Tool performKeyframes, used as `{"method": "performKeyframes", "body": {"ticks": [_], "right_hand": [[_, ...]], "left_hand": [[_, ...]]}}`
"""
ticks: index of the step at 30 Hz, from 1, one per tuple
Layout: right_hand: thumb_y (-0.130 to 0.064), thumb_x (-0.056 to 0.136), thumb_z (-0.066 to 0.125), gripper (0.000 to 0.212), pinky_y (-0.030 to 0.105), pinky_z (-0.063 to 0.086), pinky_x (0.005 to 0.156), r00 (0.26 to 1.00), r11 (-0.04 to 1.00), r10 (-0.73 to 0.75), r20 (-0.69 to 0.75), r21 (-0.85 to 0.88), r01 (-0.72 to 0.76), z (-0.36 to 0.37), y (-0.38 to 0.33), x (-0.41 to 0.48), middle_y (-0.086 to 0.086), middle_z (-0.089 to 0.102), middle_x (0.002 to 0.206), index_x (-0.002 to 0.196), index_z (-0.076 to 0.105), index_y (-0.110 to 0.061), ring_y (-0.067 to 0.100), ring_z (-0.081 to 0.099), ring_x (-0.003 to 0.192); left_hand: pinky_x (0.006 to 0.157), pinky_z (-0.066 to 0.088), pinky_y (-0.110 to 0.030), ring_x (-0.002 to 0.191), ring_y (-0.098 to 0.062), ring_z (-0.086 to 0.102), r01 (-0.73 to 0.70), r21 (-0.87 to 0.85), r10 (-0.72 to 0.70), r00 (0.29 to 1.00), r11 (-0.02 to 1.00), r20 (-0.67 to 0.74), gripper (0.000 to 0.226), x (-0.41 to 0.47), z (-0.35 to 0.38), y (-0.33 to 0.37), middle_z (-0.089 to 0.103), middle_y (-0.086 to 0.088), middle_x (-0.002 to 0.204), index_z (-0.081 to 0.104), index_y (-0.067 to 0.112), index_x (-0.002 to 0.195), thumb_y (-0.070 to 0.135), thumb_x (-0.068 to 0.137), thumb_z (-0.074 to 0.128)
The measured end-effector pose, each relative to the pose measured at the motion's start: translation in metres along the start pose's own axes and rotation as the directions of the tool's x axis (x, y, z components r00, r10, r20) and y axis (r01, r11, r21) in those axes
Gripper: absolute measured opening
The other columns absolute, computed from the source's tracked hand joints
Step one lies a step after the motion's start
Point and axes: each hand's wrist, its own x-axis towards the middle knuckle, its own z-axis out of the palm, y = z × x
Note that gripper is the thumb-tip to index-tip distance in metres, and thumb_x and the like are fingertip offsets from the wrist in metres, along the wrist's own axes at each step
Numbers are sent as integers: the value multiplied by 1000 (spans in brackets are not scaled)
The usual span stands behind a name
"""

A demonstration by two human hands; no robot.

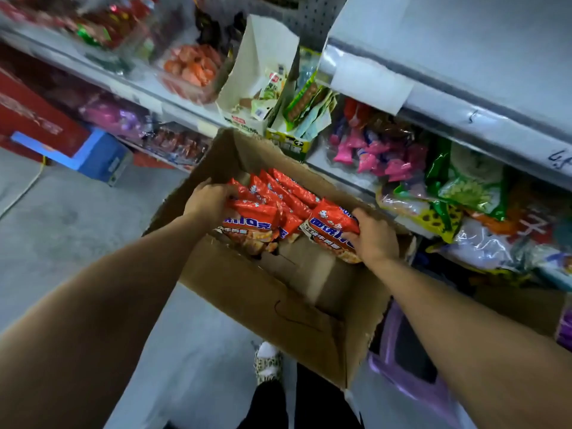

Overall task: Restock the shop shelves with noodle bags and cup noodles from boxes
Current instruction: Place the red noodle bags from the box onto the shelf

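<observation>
An open brown cardboard box (253, 286) stands on the floor below me, with several red noodle bags (288, 193) packed upright in its far half. My left hand (210, 201) reaches in from the left and grips a red bag (253, 216) at the front of the row. My right hand (371, 235) holds another red noodle bag (332, 226) by its right side. The near half of the box shows bare cardboard.
Shop shelves (464, 97) run along the far and right side, holding snack bags, pink packets (371, 153) and small display cartons (257, 97). A red and blue box (62, 140) sits at the left on the grey floor. A purple stool (408, 360) stands right of the box. My foot (267, 363) is below.
</observation>
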Motion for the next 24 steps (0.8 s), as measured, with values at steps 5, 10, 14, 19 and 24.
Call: {"method": "performKeyframes", "body": {"ticks": [5,10,14,19,24], "right_hand": [[-33,87,75,42,38,52,83,990,1000,19,-139,24,-16,-50,-4,-36,9,69,116,123,59,-19,32,65,104],[-33,85,77,39,37,50,80,961,998,61,-268,32,-54,-113,-6,-87,9,65,117,119,62,-20,33,64,104],[-37,85,76,41,38,53,88,931,998,63,-358,28,-57,-159,-2,-129,7,65,119,122,63,-23,29,63,108],[-39,84,77,38,38,54,86,890,998,69,-450,45,-54,-217,8,-172,5,70,113,117,67,-23,26,65,104],[-40,84,78,41,39,52,87,826,999,42,-562,52,-16,-270,34,-207,2,71,114,120,64,-26,26,65,104]], "left_hand": [[80,53,-39,91,-31,68,-13,-259,-16,994,966,-111,46,-25,-52,30,74,-12,96,69,16,105,43,70,84],[84,49,-29,98,-27,68,-92,-367,44,990,926,-136,47,-59,-104,71,72,-10,109,69,16,120,30,77,82],[86,48,-34,101,-31,64,-95,-290,49,985,952,-162,43,-83,-139,99,69,-13,110,67,15,117,37,81,77],[90,50,-40,105,-33,60,-136,-209,77,960,968,-269,45,-116,-185,134,69,-13,109,69,18,111,50,79,74],[95,47,-44,110,-35,57,-178,-168,105,922,970,-372,51,-144,-223,183,68,-15,114,68,16,112,56,80,71]]}}
